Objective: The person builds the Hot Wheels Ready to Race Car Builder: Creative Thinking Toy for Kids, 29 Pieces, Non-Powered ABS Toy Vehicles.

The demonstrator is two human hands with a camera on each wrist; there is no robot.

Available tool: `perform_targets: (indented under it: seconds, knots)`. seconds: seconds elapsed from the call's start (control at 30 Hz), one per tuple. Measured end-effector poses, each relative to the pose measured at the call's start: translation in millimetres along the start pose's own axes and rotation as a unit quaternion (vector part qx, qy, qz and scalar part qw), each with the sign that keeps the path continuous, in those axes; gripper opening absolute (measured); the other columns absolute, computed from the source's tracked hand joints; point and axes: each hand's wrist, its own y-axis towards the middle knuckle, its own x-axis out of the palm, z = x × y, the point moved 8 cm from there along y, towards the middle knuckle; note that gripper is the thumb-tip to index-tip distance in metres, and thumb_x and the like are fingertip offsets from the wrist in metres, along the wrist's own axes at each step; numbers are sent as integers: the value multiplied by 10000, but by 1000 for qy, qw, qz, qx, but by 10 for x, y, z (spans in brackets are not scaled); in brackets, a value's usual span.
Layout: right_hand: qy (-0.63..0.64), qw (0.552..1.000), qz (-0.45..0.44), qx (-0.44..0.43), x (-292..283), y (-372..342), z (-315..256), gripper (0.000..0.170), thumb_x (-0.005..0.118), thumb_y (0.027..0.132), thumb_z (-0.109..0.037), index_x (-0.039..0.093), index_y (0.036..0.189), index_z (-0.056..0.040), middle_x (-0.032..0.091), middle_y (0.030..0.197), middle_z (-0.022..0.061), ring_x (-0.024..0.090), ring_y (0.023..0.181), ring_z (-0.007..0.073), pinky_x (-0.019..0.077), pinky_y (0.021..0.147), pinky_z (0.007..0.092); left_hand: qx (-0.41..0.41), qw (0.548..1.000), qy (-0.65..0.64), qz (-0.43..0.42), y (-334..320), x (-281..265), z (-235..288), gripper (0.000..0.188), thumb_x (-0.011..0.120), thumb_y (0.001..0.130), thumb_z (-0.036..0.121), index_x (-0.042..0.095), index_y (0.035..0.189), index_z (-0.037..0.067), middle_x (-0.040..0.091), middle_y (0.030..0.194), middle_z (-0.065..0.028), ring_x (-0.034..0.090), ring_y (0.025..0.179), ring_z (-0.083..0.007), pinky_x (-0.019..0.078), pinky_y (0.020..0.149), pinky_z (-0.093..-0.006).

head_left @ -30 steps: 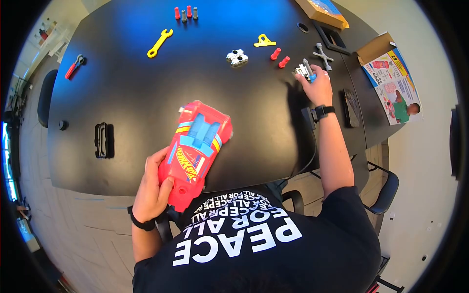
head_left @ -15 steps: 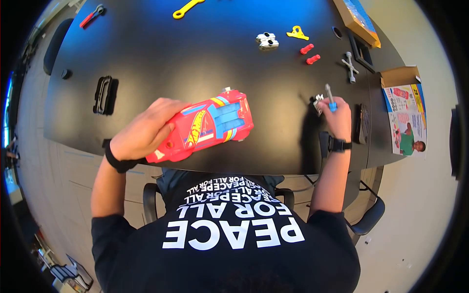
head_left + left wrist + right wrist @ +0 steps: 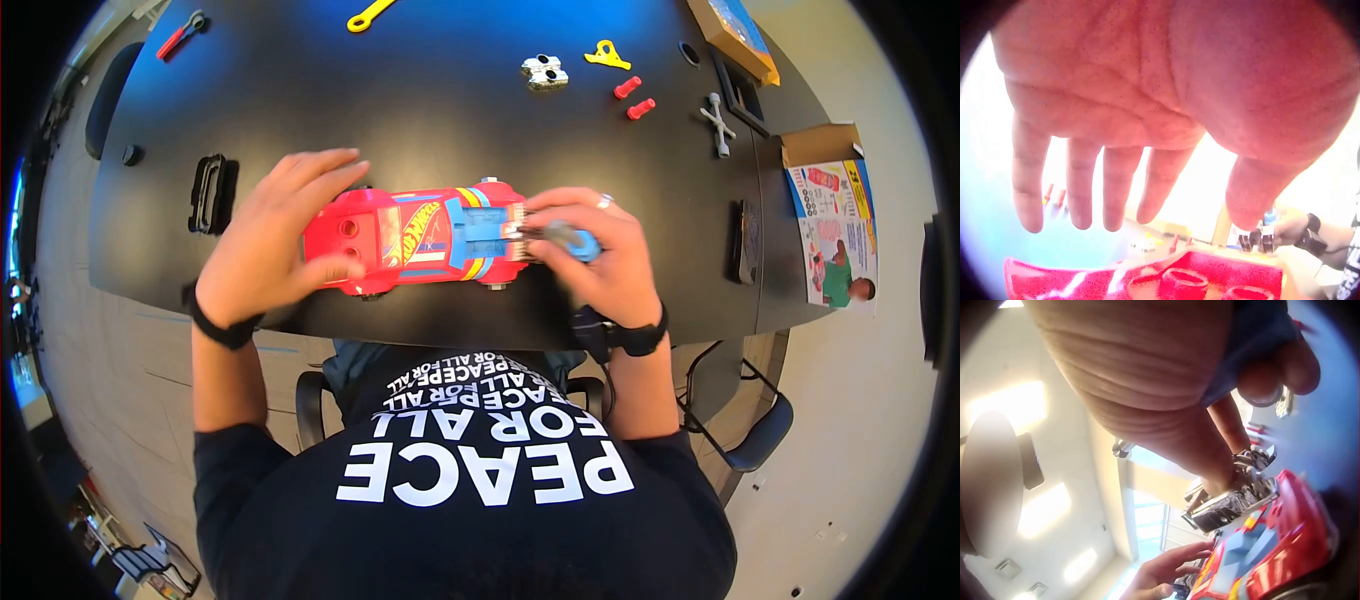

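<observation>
A red toy car (image 3: 415, 235) with blue and yellow trim lies lengthwise near the table's front edge, its wheels showing at the sides. Over its left end my left hand (image 3: 275, 230) is spread, fingers straight; the left wrist view shows the bare palm (image 3: 1147, 81) above the red body. My right hand (image 3: 600, 255) pinches a chrome toy engine piece (image 3: 1229, 503) between thumb and finger, at the car's right end by the blue section (image 3: 1244, 550). Tucked in the same hand is a blue-handled screwdriver (image 3: 572, 240), its handle against the palm.
Farther back lie another chrome piece (image 3: 544, 72), a yellow part (image 3: 608, 55), two red pegs (image 3: 641, 108), a grey cross wrench (image 3: 717, 126) and a yellow wrench (image 3: 368, 14). A black tray-like part (image 3: 208, 195) is at left, a printed box (image 3: 830, 215) at right.
The car has turned level and come down to the table, and my left hand has let go of it. My right hand has brought the chrome piece and screwdriver left to the car's end.
</observation>
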Motion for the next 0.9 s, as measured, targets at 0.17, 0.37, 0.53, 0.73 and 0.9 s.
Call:
perform_targets:
  seconds: [0.17,0.37,0.53,0.73,0.9]
  knots:
    - [-38,996,-67,-44,403,168,-80,218,853,861,-41,764,1059,-58,740,1161,74,739,1008,302,597,859,395,-74,997,-15,29,-337,185,-14,1014,972,682,430,590,1529,25,546,1609,-195,517,1439,-441,438,1195,-512]
    - [-140,983,-114,19,460,262,7,184,849,872,-114,777,1040,-87,677,1143,51,715,957,294,593,815,424,-102,988,-86,72,-457,268,-63,838,915,790,254,591,1533,40,536,1630,-172,507,1456,-423,428,1208,-497]
    - [-159,977,-125,63,454,222,30,176,835,876,-112,784,1042,-82,683,1060,78,713,949,308,585,812,429,-87,989,-102,67,-375,255,-83,832,917,759,165,599,1518,45,546,1609,-160,511,1433,-421,457,1187,-500]
    - [-218,976,19,-13,-311,644,333,321,757,937,-94,720,1243,-5,718,1211,206,696,1111,415,565,955,459,-61,989,-113,72,-286,368,-25,846,907,773,163,582,1544,39,521,1641,-172,491,1468,-423,423,1218,-502]
    - [-370,927,58,31,-547,1288,1165,498,719,964,-112,635,1429,44,631,1457,292,572,1401,441,487,1181,496,-48,987,-136,73,-210,464,96,854,894,786,128,562,1569,40,496,1673,-167,453,1517,-429,387,1256,-504]
